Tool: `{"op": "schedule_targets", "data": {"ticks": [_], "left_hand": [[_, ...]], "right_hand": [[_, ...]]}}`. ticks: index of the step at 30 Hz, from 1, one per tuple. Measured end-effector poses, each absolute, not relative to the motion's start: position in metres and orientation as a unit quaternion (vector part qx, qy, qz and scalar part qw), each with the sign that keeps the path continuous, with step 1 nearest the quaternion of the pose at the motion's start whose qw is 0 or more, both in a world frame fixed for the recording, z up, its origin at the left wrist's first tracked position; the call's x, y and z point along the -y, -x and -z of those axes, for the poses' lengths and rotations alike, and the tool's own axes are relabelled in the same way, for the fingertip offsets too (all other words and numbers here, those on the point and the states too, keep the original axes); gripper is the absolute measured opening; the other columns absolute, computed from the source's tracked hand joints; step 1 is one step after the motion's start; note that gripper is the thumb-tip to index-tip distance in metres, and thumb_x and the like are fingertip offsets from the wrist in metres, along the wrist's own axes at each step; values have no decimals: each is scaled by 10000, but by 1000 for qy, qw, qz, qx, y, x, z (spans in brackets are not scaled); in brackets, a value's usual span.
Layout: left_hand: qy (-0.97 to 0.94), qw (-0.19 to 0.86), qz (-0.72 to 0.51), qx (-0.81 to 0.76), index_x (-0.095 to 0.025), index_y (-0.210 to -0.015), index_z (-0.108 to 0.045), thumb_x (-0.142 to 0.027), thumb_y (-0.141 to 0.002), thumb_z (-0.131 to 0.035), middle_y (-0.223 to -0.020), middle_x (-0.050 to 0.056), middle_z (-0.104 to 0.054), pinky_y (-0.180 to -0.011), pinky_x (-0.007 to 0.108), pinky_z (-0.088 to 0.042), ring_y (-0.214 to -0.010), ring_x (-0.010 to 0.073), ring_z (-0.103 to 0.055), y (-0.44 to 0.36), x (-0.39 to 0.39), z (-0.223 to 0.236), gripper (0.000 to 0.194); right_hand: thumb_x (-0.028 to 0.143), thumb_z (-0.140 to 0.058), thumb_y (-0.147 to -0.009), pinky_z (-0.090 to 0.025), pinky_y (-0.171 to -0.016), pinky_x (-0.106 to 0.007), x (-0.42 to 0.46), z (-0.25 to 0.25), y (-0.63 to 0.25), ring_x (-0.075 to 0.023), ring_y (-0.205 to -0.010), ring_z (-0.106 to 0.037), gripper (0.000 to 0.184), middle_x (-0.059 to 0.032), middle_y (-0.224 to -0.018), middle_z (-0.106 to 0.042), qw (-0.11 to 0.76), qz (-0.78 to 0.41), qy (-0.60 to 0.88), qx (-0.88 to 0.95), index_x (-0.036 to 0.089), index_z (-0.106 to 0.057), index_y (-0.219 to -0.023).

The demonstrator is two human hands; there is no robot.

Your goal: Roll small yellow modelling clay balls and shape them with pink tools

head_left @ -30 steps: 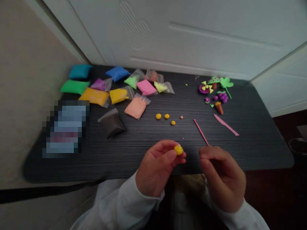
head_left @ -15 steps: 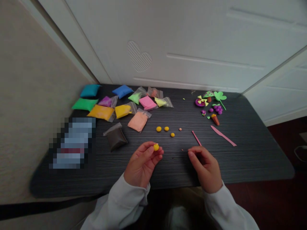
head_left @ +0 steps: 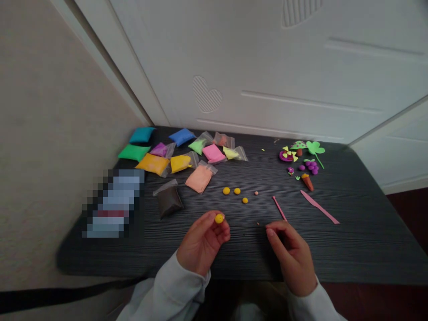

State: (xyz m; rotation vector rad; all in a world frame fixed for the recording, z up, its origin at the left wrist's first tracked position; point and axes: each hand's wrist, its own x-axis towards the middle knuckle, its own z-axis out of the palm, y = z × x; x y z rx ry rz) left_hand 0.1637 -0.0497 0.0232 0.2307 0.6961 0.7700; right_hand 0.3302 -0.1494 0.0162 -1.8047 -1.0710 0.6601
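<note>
My left hand (head_left: pixel 202 240) pinches a small yellow clay ball (head_left: pixel 219 218) between thumb and fingers, just above the near part of the dark table (head_left: pixel 351 240). My right hand (head_left: pixel 290 254) rests on the table with fingers curled around the near end of a thin pink stick (head_left: pixel 279 208). Three small yellow clay discs (head_left: pixel 236 194) and a tiny pink ball (head_left: pixel 256 193) lie beyond my hands.
Several bags of coloured clay (head_left: pixel 180 158) and a brown bag (head_left: pixel 170 200) lie at the back left. Finished clay figures (head_left: pixel 302 158) sit at the back right, a flat pink clay knife (head_left: pixel 319 207) nearer. A white panelled door (head_left: pixel 267 67) stands behind the table.
The view has tilted up and away from the table. Both hands have lowered toward the table's near edge, still holding the yellow ball and the pink stick.
</note>
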Motion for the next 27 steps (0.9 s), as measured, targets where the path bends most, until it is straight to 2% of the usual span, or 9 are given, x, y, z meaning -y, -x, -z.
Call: {"op": "schedule_targets", "data": {"ticks": [6, 10, 15, 18, 22, 27], "left_hand": [[-116, 877, -361, -295, -129, -684, -588, -205, -818, -504, -608, 3, -507, -511, 208, -376, -567, 88, -470, -166, 49, -24, 176], [-153, 880, -352, -280, -128, -689, -596, -230, -830, -486, -600, 11, -512, -533, 225, -359, -571, 98, -464, -168, 52, -23, 206], [-203, 887, -315, -269, -120, -681, -610, -245, -803, -525, -607, 25, -535, -560, 243, -358, -585, 113, -477, -177, 62, -24, 194], [-223, 889, -296, -268, -123, -663, -610, -270, -782, -555, -622, 26, -541, -584, 245, -365, -604, 118, -482, -182, 67, -27, 198], [-237, 888, -278, -278, -127, -649, -614, -280, -759, -585, -624, 27, -553, -592, 239, -373, -611, 122, -487, -185, 71, -29, 190], [-231, 883, -280, -297, -119, -666, -639, -290, -739, -615, -617, 25, -571, -591, 224, -384, -607, 114, -505, -185, 72, -29, 188]], "right_hand": [[275, -540, -810, -415, -671, -243, 151, -16, -332, -123, -767, -531, 70, 11, -793, -582, 449, -262, 726, 451, 241, -574, -861], [235, -552, -800, -427, -665, -264, 150, -18, -327, -132, -758, -527, 84, -2, -795, -565, 461, -241, 708, 477, 234, -564, -883], [230, -615, -743, -430, -756, -340, 146, -27, -312, -179, -891, -501, 305, -48, -953, -533, 471, -153, 674, 548, 234, -530, -1036], [257, -671, -684, -406, -826, -399, 141, -34, -305, -213, -965, -487, 397, -66, -1029, -518, 465, -98, 662, 579, 230, -522, -1050], [270, -686, -656, -406, -850, -444, 134, -37, -300, -232, -993, -487, 392, -75, -1070, -510, 461, -92, 649, 599, 220, -536, -1015], [182, -657, -667, -419, -834, -439, 131, -34, -297, -213, -952, -505, 297, -65, -1011, -539, 473, -85, 631, 609, 210, -559, -946]]}}
